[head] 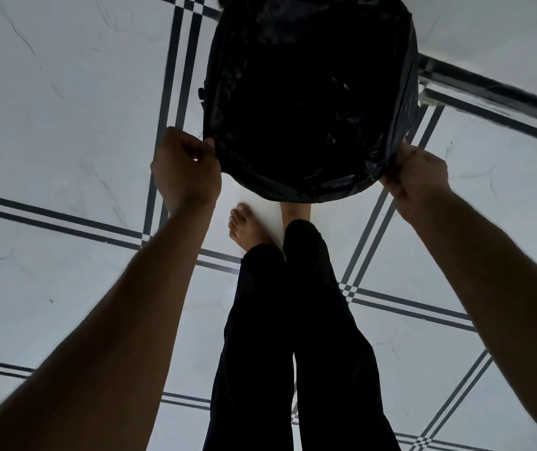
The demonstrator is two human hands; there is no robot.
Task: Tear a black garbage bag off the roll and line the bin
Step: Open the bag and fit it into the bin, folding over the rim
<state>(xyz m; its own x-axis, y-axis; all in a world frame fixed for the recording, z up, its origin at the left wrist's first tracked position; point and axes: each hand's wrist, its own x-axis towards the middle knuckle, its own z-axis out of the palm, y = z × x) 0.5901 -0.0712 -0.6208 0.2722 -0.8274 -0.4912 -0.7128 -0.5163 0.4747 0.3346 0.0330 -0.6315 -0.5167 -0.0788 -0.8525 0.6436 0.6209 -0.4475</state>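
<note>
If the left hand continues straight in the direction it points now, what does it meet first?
Probably the black garbage bag it already grips: the left hand points up and slightly inward, at the bag's near-left edge. Depth is unclear.

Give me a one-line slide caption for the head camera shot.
Both hands, left and right, grip the black garbage bag by its near corners, its open mouth spread over the tiled floor.

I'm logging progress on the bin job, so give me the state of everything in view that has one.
garbage bag: open, spread wide over the bin's mouth, edge folded outward
left hand: closed on the bag's edge
right hand: closed on the bag's edge
bin: hidden under the bag
</note>
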